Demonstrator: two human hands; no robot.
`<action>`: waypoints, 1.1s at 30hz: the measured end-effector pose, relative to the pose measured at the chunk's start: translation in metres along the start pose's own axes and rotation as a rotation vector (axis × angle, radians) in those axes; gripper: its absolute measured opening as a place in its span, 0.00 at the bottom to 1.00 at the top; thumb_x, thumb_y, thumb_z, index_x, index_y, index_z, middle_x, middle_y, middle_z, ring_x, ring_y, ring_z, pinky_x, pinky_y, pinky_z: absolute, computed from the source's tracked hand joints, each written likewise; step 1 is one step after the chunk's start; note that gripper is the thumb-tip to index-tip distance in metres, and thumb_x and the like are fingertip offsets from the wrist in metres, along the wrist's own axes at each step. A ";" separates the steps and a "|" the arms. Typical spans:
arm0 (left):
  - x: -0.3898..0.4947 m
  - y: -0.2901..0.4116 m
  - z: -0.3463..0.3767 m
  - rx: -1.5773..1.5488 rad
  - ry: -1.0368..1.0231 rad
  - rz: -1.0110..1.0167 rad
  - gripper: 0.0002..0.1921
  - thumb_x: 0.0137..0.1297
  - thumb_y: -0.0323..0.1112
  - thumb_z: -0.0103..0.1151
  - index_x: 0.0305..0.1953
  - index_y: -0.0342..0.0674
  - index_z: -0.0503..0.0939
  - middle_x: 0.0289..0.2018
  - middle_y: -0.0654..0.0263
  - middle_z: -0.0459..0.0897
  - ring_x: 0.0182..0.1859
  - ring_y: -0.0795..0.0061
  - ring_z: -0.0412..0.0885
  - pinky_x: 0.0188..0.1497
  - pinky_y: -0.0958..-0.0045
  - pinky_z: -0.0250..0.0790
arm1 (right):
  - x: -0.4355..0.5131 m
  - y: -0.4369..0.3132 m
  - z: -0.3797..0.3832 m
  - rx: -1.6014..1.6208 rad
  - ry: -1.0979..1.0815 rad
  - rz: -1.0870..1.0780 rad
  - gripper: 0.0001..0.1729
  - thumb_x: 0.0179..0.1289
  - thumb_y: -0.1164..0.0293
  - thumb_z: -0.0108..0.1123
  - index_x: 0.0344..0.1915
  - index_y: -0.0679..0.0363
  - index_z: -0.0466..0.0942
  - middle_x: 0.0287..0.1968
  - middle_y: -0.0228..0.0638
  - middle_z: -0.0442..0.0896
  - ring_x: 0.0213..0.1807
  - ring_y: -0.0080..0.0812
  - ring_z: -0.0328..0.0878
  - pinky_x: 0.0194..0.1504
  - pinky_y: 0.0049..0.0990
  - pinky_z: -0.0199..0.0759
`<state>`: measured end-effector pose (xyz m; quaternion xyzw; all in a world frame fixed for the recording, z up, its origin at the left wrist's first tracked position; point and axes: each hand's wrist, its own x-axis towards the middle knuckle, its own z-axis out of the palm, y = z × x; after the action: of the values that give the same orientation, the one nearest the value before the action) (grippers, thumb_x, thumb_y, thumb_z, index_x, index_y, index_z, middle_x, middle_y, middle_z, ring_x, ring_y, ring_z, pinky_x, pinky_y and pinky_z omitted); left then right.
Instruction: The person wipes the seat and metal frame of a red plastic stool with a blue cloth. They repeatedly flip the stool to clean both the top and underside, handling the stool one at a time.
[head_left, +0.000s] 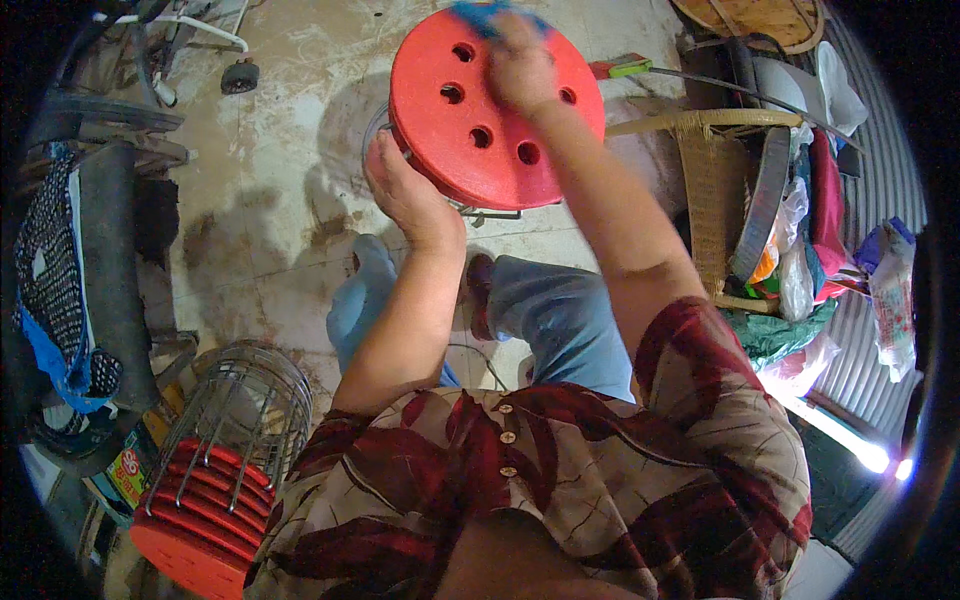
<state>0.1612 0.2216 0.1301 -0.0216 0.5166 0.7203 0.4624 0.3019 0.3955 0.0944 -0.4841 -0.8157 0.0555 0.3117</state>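
In front of me is a round red stool seat (450, 139) pierced by several round holes, with parts of a metal frame showing beneath it. My left hand (412, 191) grips the seat's lower left edge from the side. On the top face, towards the far edge, my right hand (521, 67) presses a blue cloth (487, 16); both are blurred, and the hand hides part of the seat.
Stacked stools with red seats (199, 517) and metal legs stand at the lower left. A wicker chair (705, 202) holding bags is on the right. A caster wheel (240, 76) and a rolled dark mat (112, 262) are at the left.
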 end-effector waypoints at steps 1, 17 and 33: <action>0.003 0.001 0.000 0.041 0.022 0.020 0.24 0.79 0.46 0.51 0.65 0.33 0.72 0.65 0.54 0.75 0.65 0.62 0.75 0.69 0.60 0.67 | -0.006 -0.027 0.013 0.139 -0.059 -0.101 0.26 0.65 0.78 0.61 0.64 0.59 0.77 0.69 0.50 0.75 0.74 0.54 0.67 0.76 0.41 0.61; 0.001 0.008 -0.006 0.065 0.047 -0.006 0.23 0.80 0.39 0.50 0.69 0.34 0.68 0.69 0.55 0.70 0.69 0.63 0.70 0.73 0.62 0.63 | -0.122 -0.039 -0.067 -0.130 0.126 -0.052 0.27 0.57 0.85 0.55 0.58 0.65 0.80 0.67 0.54 0.77 0.70 0.55 0.73 0.71 0.48 0.68; 0.001 -0.016 0.003 -0.074 -0.023 -0.051 0.22 0.80 0.42 0.51 0.64 0.32 0.75 0.61 0.59 0.80 0.63 0.67 0.78 0.67 0.64 0.69 | -0.017 0.051 -0.018 -0.109 0.081 0.026 0.22 0.74 0.70 0.57 0.65 0.61 0.76 0.71 0.50 0.74 0.75 0.51 0.67 0.77 0.42 0.59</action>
<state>0.1733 0.2253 0.1194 -0.0434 0.4836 0.7270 0.4856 0.3559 0.4042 0.0813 -0.5130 -0.7977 -0.0045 0.3170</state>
